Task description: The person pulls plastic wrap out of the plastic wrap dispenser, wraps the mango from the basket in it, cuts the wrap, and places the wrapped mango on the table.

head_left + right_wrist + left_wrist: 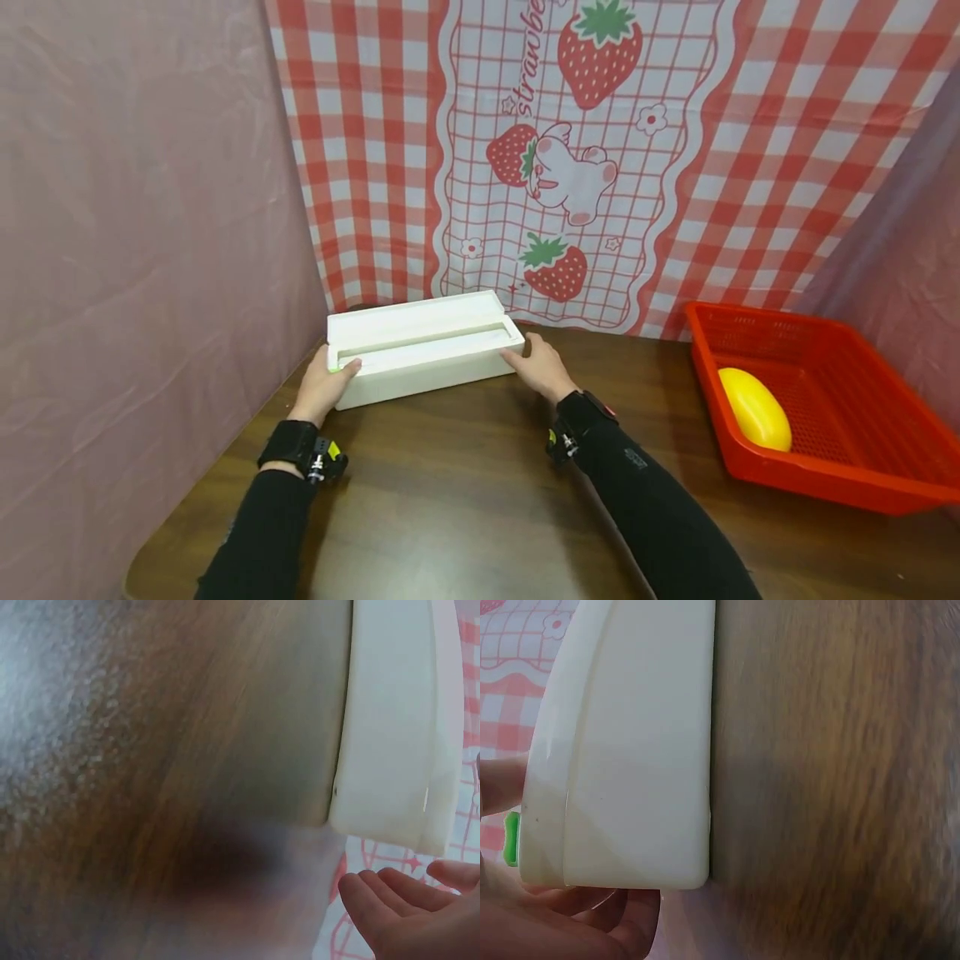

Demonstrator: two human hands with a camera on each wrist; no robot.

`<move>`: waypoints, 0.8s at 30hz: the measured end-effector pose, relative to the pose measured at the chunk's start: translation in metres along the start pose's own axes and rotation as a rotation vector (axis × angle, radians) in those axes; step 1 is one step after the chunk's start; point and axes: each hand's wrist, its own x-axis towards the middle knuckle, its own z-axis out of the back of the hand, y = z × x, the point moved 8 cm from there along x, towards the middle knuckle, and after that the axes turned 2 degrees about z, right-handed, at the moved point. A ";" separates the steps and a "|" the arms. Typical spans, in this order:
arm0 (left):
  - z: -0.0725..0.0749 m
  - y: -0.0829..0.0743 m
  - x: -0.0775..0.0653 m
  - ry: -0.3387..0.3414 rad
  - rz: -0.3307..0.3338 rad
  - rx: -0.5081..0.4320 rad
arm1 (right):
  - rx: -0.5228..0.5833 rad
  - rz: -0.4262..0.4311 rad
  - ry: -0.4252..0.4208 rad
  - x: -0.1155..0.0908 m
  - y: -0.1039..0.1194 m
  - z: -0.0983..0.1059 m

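A long white plastic box point(427, 379) lies slightly slanted on the table, with a raised flap point(420, 321) along its back and a lengthwise slot in its top. A small green piece point(511, 838) shows at its left end. My left hand point(324, 385) grips that end, thumb over the top edge and fingers curled round the end face point(637, 787). At the other end, my right hand point(542, 365) has its fingers relaxed and spread around the corner. The right wrist view shows a small gap between those fingers point(375, 904) and the box.
On the right stands a red plastic basket point(855, 479) with a glossy yellow oval object point(756, 410) inside. A red-checked strawberry cloth point(390, 167) hangs behind the brown wooden table point(435, 500). Pink fabric point(150, 250) hangs along the left side.
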 end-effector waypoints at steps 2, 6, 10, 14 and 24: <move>-0.008 -0.002 0.000 0.021 -0.009 0.015 | 0.044 -0.008 -0.002 0.000 -0.007 0.001; -0.024 -0.009 0.000 0.051 -0.039 0.042 | 0.158 -0.064 -0.020 -0.003 -0.021 0.006; -0.039 -0.014 -0.001 0.084 -0.051 0.053 | 0.227 -0.095 -0.042 -0.007 -0.033 0.014; -0.053 -0.017 0.000 0.122 -0.044 0.072 | 0.243 -0.104 -0.047 -0.011 -0.045 0.022; -0.082 -0.033 0.004 0.198 -0.064 0.080 | 0.307 -0.009 -0.010 -0.018 -0.051 0.047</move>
